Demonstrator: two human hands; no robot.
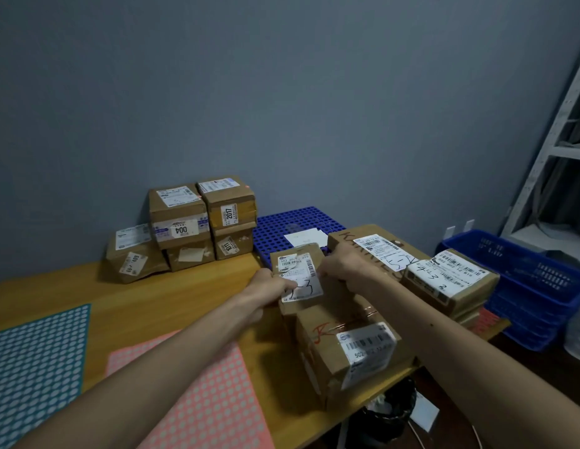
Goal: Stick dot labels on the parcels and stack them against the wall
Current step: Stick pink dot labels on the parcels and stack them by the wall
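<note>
Right, both hands are on the small cardboard parcel [301, 276], which sits in the cluster at the right end of the wooden table [185, 296]. The left hand [269, 286] grips its left edge, thumb laid over the white shipping label. The right hand [342, 266] holds the right side, fingers curled down over the edge. Whether the parcel is lifted or resting on its neighbours, I cannot tell.

Just in front of it lies a bigger box [350, 354] marked in red pen, with a barcode label wrapped over its corner. Behind the right hand is a brown parcel with black lettering [359, 239], and further right another labelled box [450, 281].

At the back of the table, five parcels stand stacked [185, 222] against the grey wall [282, 108], numbered tags 004 and 2017 facing out. Beside them is a blue perforated board [295, 220] with a white sheet of paper [306, 236] on it.

Near the person, a pink dot-label sheet [191, 400] and a teal dot-label sheet [36, 367] lie flat. Off the right side are a blue plastic basket [534, 280] and a white shelf frame [554, 150].
</note>
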